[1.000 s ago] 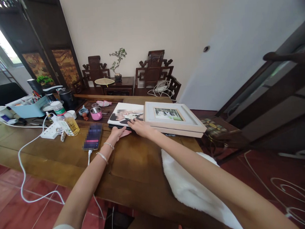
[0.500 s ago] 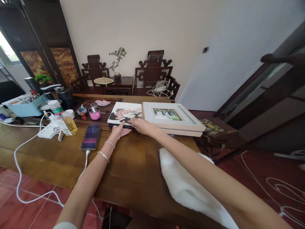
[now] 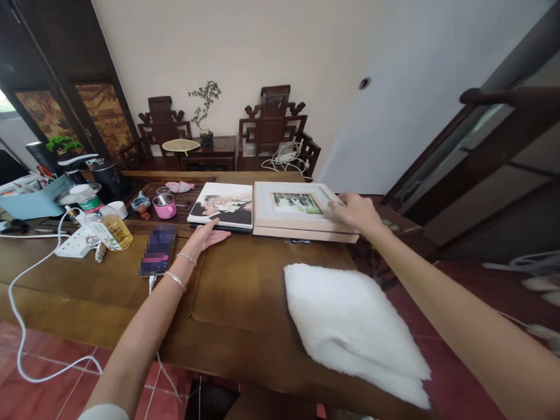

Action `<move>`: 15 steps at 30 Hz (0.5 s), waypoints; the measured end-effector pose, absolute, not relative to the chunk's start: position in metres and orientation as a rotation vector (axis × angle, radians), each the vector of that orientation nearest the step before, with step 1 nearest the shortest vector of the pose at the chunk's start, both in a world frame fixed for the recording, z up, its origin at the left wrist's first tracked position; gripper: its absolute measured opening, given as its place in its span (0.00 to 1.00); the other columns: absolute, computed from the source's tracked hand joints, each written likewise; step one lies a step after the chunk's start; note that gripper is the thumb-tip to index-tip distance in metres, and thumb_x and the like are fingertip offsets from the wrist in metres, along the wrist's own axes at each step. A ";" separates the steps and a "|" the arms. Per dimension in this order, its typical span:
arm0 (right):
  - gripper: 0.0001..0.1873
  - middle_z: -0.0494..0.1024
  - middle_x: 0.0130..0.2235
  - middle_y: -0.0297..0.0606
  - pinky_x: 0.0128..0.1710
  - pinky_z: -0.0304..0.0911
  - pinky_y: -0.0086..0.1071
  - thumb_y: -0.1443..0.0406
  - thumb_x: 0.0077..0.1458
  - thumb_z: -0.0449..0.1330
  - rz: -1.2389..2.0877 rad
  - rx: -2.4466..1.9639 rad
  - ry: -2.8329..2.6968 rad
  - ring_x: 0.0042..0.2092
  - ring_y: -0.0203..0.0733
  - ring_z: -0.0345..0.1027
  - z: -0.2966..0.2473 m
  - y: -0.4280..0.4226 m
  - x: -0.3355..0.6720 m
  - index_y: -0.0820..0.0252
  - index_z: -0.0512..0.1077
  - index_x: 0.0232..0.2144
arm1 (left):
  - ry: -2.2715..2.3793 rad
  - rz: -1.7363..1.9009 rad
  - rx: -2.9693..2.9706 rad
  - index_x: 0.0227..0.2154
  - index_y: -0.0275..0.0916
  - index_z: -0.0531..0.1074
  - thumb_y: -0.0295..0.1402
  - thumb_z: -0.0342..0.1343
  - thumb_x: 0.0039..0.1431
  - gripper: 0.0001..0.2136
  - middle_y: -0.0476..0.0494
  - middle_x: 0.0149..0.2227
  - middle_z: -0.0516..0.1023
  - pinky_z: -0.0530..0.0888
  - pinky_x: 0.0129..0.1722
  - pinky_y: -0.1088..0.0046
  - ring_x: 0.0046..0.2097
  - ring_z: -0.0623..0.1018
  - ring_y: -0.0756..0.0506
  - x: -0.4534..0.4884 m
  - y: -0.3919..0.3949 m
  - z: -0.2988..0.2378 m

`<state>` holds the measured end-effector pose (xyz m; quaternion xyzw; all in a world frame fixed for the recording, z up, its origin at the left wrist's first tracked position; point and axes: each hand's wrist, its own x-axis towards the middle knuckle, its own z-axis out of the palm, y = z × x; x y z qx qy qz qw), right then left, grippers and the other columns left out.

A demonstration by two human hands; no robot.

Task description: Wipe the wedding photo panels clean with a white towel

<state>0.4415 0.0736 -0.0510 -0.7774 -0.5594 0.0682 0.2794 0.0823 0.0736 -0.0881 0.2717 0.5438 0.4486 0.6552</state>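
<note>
My left hand [image 3: 206, 237] lies flat and open on the wooden table [image 3: 237, 297], fingertips at the near edge of a photo album [image 3: 222, 204] with a picture on its cover. My right hand [image 3: 355, 211] rests on the right corner of a pale framed picture box [image 3: 295, 211] that sits beside the album. Its fingers curl lightly over the frame's edge; I cannot tell if they grip it.
A white fluffy pad [image 3: 352, 322] lies on the table's near right. A phone [image 3: 158, 250] on a cable, a bottle [image 3: 102, 220], a power strip [image 3: 74, 245], a pink cup [image 3: 164, 206] and a blue tray [image 3: 31, 199] crowd the left. Carved chairs [image 3: 270, 127] stand behind.
My right hand has moved from the album's near edge rightward to the far right corner of the framed box. The left hand stays put. The view has shifted right.
</note>
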 end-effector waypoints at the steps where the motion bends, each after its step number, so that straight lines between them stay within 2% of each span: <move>1: 0.22 0.74 0.44 0.59 0.45 0.60 0.46 0.60 0.49 0.59 0.216 -2.156 -1.444 0.47 0.59 0.68 -0.058 0.073 0.450 0.70 0.71 0.44 | 1.242 1.006 0.626 0.51 0.23 0.61 0.33 0.58 0.57 0.23 0.15 0.42 0.75 0.79 0.34 0.71 0.37 0.81 0.38 0.082 0.074 -0.087; 3: 0.24 0.74 0.44 0.62 0.43 0.62 0.45 0.58 0.48 0.59 0.292 -2.256 -1.382 0.46 0.60 0.68 -0.070 0.074 0.462 0.73 0.72 0.42 | 1.265 0.973 0.649 0.51 0.24 0.61 0.34 0.58 0.57 0.24 0.16 0.42 0.76 0.78 0.34 0.71 0.37 0.82 0.38 0.080 0.073 -0.085; 6: 0.23 0.74 0.44 0.60 0.40 0.63 0.41 0.55 0.50 0.57 0.370 -2.305 -1.321 0.45 0.57 0.69 -0.083 0.079 0.470 0.71 0.73 0.39 | 1.302 0.899 0.691 0.48 0.25 0.64 0.37 0.59 0.55 0.23 0.18 0.39 0.77 0.78 0.32 0.71 0.35 0.82 0.38 0.076 0.063 -0.078; 9: 0.23 0.75 0.42 0.57 0.38 0.64 0.39 0.54 0.50 0.56 0.404 -2.316 -1.277 0.43 0.54 0.69 -0.089 0.085 0.474 0.70 0.73 0.40 | 1.349 0.796 0.778 0.39 0.25 0.69 0.43 0.58 0.54 0.21 0.19 0.32 0.78 0.77 0.29 0.68 0.32 0.81 0.36 0.081 0.050 -0.072; 11: 0.22 0.76 0.41 0.54 0.37 0.64 0.37 0.55 0.50 0.56 0.416 -2.313 -1.264 0.43 0.52 0.69 -0.090 0.088 0.476 0.69 0.73 0.40 | 1.409 0.756 0.997 0.30 0.29 0.72 0.44 0.55 0.55 0.18 0.26 0.26 0.79 0.75 0.27 0.70 0.29 0.81 0.39 0.095 0.047 -0.069; 15: 0.22 0.75 0.43 0.54 0.38 0.64 0.37 0.55 0.51 0.56 0.427 -2.311 -1.269 0.44 0.52 0.69 -0.088 0.092 0.479 0.69 0.73 0.40 | 1.394 0.920 1.148 0.22 0.34 0.70 0.39 0.61 0.51 0.12 0.41 0.20 0.76 0.71 0.31 0.74 0.30 0.79 0.43 0.138 0.060 -0.054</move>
